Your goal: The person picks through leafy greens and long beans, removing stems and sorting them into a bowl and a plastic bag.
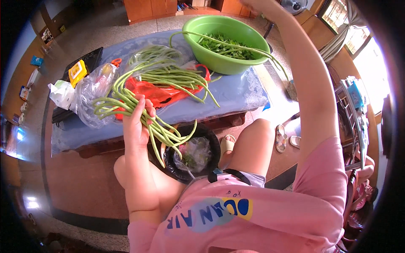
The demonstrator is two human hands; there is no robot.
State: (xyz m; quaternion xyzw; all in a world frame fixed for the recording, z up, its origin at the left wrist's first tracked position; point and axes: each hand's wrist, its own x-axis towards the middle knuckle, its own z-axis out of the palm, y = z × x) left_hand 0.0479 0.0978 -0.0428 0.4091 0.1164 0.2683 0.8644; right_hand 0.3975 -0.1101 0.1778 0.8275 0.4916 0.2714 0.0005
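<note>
My left hand (139, 121) is closed around a bunch of long green beans (126, 98) above the table's near edge, their ends hanging over a bin. My right arm reaches up past the green plastic basin; my right hand (251, 3) is mostly cut off at the top edge, and what it holds cannot be told. Leafy greens (221, 47) lie in the basin (227, 64), with a long bean (218, 39) across its rim. More long beans (177, 76) lie on a red plastic bag (158, 93), partly under a clear bag (155, 53).
A lined black bin (215, 148) with scraps stands between my legs. On the blue-covered table (235, 91) are orange-handled scissors (116, 62), a yellow wipes pack (77, 72), tissues (61, 93) and a clear bag (93, 95). Sandals (281, 138) lie right. Another person (364, 193) is far right.
</note>
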